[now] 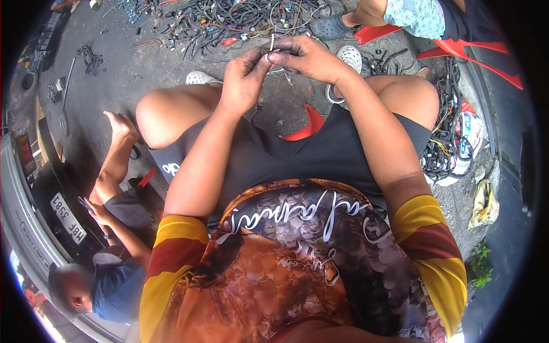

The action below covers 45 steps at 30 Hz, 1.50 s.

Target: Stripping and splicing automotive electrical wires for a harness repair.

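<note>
My left hand point(245, 74) and my right hand point(303, 56) meet above the ground in front of my knees, their fingertips pinched together. A thin pale wire point(272, 41) sticks up between them. A small white bit shows at the thumb tips, too small to name. Dark grime covers my fingers. Just beyond my hands spreads a tangled heap of cut wires point(223, 26), mostly black, with coloured connectors among them.
White clogs point(350, 58) are on my feet. A person in a grey clog point(330, 27) sits ahead right near a red plastic chair point(457, 48). Another person point(117, 280) sits left by a vehicle point(34, 228). Wire bundles and a sack point(470, 134) lie right.
</note>
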Tool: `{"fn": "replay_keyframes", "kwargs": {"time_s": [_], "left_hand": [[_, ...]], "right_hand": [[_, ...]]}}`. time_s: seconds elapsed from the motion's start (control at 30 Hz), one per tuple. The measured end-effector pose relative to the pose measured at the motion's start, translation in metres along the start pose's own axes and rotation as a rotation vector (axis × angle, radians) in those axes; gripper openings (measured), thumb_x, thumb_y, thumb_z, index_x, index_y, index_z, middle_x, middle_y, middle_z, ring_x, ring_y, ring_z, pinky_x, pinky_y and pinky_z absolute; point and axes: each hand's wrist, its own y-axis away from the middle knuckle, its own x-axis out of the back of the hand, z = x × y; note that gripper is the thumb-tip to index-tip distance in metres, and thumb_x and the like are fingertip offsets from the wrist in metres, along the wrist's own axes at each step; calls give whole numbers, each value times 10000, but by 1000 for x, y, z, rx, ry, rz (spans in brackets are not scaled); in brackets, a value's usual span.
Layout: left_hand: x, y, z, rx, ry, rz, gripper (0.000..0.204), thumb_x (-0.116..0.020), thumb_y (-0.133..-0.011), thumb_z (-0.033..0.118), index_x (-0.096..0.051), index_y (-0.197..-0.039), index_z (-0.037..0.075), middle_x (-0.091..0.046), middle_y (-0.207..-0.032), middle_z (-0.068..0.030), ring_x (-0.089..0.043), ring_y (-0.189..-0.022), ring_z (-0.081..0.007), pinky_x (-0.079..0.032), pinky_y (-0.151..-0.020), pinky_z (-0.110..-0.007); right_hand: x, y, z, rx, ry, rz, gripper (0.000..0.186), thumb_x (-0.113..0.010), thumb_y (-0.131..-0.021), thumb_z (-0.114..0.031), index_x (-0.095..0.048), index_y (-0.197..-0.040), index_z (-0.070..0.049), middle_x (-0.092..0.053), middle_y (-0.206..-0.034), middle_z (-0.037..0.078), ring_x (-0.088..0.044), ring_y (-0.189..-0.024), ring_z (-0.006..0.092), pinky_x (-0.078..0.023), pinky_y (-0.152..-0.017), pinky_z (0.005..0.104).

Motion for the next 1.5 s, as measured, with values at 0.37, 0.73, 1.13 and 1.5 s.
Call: {"fn": "replay_keyframes", "kwargs": {"time_s": [0.37, 0.73, 1.13, 1.5], "left_hand": [[0, -1, 5, 6, 16, -23, 266, -554, -921, 208, -634, -1028, -21, -648, -777, -85, -566, -742, -114, -466, -689, -295], [-3, -2, 2, -71, -153, 118, 222, -551, -897, 191, -643, -959, -1, -635, -720, -165, -624, -661, -238, -467, -643, -344], [5, -1, -7, 31, -214, 148, 243, -548, -906, 212, -616, -813, -1, -537, -614, -93, -487, -587, -164, -408, -595, -319], [-1, -4, -4, -35, -81, 64, 226, -540, -929, 175, -642, -973, -22, -604, -764, -23, -510, -722, -83, -425, -657, -252]], "right_hand": [[2, -3, 5, -2, 34, 24, 423, -590, -896, -409, -615, -1172, -90, -638, -966, 28, -569, -853, 112, -498, -723, 291], [-1, -10, 13, 10, 127, 89, 338, -544, -943, -287, -620, -1070, 17, -666, -912, 63, -595, -856, 107, -480, -776, 275], [21, -14, 33, -218, -153, 211, 462, -511, -943, -399, -534, -1272, -74, -412, -544, -51, -379, -462, 30, -303, -412, 191], [1, -10, 13, -136, -195, -70, 384, -565, -916, -390, -589, -1225, -162, -367, -571, -91, -340, -477, 19, -280, -421, 201]]}}
